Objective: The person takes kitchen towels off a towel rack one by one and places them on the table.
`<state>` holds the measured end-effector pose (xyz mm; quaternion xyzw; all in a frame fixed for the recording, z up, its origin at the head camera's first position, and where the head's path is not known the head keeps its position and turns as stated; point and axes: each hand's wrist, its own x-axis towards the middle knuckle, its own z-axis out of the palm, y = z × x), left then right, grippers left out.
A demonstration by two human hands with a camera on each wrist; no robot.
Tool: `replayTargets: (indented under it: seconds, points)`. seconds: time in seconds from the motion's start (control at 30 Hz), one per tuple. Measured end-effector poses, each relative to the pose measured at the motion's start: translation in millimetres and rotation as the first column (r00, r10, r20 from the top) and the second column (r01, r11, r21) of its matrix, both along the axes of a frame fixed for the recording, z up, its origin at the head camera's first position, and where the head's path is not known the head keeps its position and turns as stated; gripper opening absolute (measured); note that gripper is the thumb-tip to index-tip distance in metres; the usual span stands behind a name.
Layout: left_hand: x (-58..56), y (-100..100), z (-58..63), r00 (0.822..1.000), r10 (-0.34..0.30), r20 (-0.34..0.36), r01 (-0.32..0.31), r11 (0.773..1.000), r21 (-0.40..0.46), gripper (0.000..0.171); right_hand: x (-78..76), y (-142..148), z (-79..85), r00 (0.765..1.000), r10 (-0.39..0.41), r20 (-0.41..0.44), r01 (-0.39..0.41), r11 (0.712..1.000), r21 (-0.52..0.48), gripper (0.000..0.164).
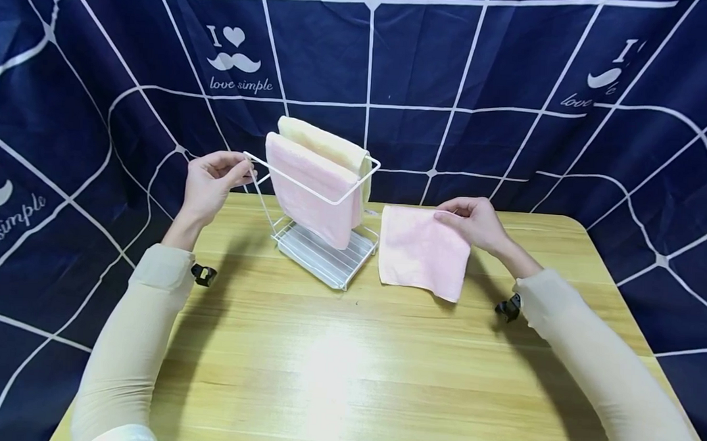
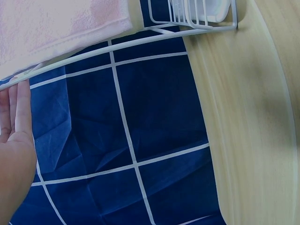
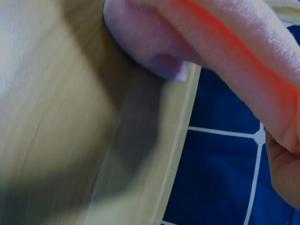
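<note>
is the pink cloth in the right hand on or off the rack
Off. In the head view, the right hand pinches the pink cloth, which hangs beside the rack, not over it.

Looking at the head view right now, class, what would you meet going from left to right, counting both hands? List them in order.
Left hand → white wire rack → held pink cloth → right hand.

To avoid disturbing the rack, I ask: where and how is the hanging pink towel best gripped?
Probably pinch the hanging pink towel by its top fold, coming from above: that fold is exposed, while the white wire rack's front rail crosses before the towel and the pale yellow towel hangs close behind.
</note>
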<state>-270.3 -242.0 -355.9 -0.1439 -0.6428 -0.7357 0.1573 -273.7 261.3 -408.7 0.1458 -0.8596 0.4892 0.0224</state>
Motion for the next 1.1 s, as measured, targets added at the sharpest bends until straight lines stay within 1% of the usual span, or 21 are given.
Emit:
replayTargets:
  seconds: [0.17,0.27,0.5,0.7,0.83,1.1]
  points:
    - [0.6,0.1,0.4,1.0,0.005,0.002,-0.005,1.0,-0.012,0.023,-15.5,2.9,-10.4,0.999,-0.018,0.032,0.017,0.999,0.028,0.018]
    - [1.0,0.5,0.5,1.0,0.012,0.001,-0.012,1.0,-0.019,0.023,-23.7,3.9,-14.6,0.999,-0.025,0.032,0.023,0.998,0.055,0.018]
    - [0.9,0.4,0.0,1.0,0.009,-0.001,-0.009,1.0,-0.018,0.024,-39.1,6.6,-23.2,0.998,-0.066,-0.02,0.068,0.993,0.099,0.02]
    - [1.0,0.3,-0.3,1.0,0.0,-0.001,0.0,1.0,-0.006,0.025,-53.7,6.8,-36.5,0.994,-0.109,-0.028,0.112,0.989,0.094,0.022]
    - [0.5,0.3,-0.3,1.0,0.003,-0.006,-0.003,1.0,-0.006,0.024,-60.6,6.7,-44.0,0.993,-0.114,-0.027,0.116,0.988,0.101,0.022]
    - [0.6,0.5,-0.8,1.0,0.001,-0.004,-0.001,1.0,0.005,0.026,-69.5,11.3,-55.8,0.99,-0.142,0.002,0.139,0.977,0.162,0.027]
